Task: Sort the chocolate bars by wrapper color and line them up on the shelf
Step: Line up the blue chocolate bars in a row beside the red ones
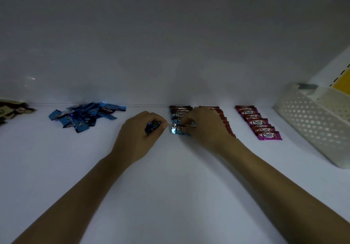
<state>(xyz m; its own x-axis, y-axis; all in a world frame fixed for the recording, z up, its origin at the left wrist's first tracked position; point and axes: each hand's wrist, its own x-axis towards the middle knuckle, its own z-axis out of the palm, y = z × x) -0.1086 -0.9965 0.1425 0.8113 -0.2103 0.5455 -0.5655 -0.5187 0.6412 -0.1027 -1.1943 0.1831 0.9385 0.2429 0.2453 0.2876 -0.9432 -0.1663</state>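
Two hands work near the middle of the shelf [170, 177], with both forearms reaching in from its front edge. The left hand [140, 130] has its grip closed round a small bundle of blue bars [152, 127], held low over the surface, I think as a supply. Just beside it, the right hand [204, 128] pinches the front blue bar [178, 130] with curled fingertips, at the near end of the blue row [179, 114], which runs back to the rear edge.

To the right lie a red row [226, 124], partly hidden by the right hand, and a purple row [259, 122]. Both seem complete. Near the rear edge on the left, a loose blue pile [83, 117] is not yet sorted, and some brown wrappers [13, 110] lie at the far left edge. A white basket [310, 122] stands at the right side.

The step in hand is, I judge, building the blue row. The next move calls for letting this bar go straight and overlapped like its neighbours, then taking another one from the left hand.
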